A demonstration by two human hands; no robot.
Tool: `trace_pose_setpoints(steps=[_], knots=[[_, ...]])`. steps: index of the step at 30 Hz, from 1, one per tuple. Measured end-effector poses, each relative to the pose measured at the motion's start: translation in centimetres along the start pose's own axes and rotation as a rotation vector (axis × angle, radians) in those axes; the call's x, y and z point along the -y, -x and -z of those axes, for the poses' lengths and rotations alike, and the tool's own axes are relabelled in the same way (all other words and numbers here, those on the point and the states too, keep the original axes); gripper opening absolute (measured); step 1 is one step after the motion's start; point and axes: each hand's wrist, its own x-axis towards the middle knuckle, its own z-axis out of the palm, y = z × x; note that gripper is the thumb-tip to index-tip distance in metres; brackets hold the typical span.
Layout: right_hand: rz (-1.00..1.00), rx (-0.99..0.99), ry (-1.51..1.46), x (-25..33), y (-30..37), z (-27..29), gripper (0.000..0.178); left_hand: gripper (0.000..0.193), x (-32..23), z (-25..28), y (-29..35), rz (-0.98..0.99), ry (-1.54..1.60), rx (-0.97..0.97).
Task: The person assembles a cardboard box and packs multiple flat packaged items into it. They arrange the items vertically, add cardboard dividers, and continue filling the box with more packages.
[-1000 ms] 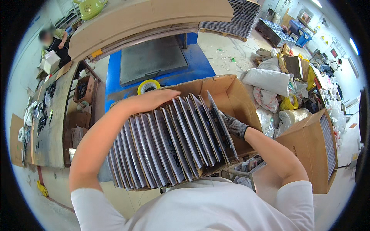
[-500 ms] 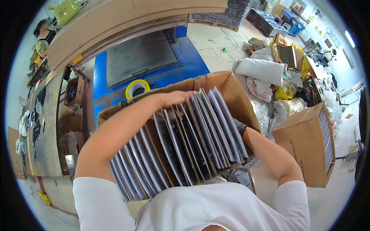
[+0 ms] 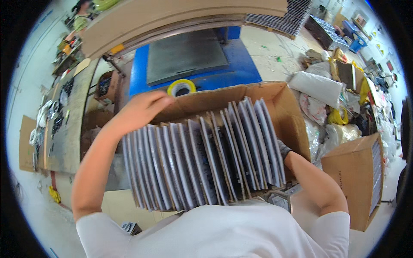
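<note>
In front of my body, a row of thin flat panels [image 3: 189,165] with pale edges stands on edge, close together, with brown cardboard-like sheets between some. Around and behind them is an open cardboard box [image 3: 297,129]. My left hand [image 3: 148,107] is above the far left part of the row, near the box's back rim; its fingers reach out to the right, slightly blurred, with nothing visible in them. At the row's right end is my right hand [image 3: 283,149] in a dark knitted glove. Its fingers are hidden behind the last panel.
A yellow tape roll [image 3: 181,88] sits behind the box, by a blue platform [image 3: 243,64] with a dark plate. A second carton [image 3: 350,172] of panels stands right, below piled bags [image 3: 316,88]. At left is a long workbench [image 3: 64,142]; a person [image 3: 81,19] is beyond.
My left hand has left the middle of the row, moving left to above its far left part. The panels now stand more evenly spaced. The view has shifted; my right hand stays at the right end.
</note>
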Motion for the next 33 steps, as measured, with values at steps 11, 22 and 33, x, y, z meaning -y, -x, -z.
trace_pose_setpoints(steps=[11, 22, 33], knots=[[-0.033, -0.122, -0.075, 2.1, 1.3, -0.8, 0.047, 0.068, 2.4, -10.4, 12.5, 0.145, 0.412, -0.603], [-0.066, -0.233, -0.333, 3.4, 3.0, -2.8, 0.042, 0.064, 2.6, -9.2, 12.8, 0.116, 0.682, -0.584], [-0.076, -0.267, -0.735, 4.1, 3.6, -4.7, 0.037, 0.038, -0.2, -5.2, 11.6, 0.011, -0.214, -0.791]])
